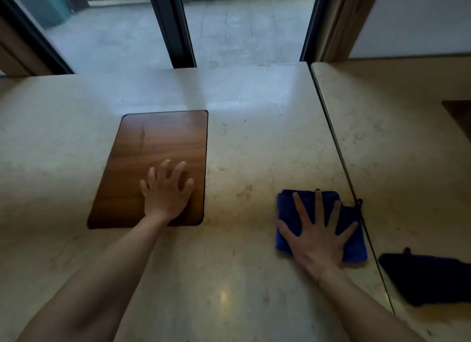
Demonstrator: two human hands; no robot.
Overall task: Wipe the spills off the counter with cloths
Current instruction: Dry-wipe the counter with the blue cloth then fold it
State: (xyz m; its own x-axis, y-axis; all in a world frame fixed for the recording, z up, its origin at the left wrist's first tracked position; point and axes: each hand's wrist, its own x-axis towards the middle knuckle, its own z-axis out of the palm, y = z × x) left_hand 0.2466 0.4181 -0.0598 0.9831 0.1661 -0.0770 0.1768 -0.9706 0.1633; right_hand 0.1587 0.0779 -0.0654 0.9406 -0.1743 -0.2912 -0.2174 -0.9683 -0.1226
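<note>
A folded blue cloth (288, 204) lies on the pale stone counter (242, 117), at the right beside a dark seam. My right hand (317, 236) presses flat on the cloth with its fingers spread, covering most of it. My left hand (167, 188) rests flat, fingers apart and holding nothing, on the near right part of a brown wooden panel (153, 142) set into the counter. Faint brownish smears (244, 191) mark the stone between the panel and the cloth.
The dark seam (339, 148) runs from the back toward me at the right. Beyond it lies more pale surface with a dark cloth-like shape (428, 278); I cannot tell whether it is a second cloth or a reflection. Dark-framed windows (175, 30) stand behind the counter.
</note>
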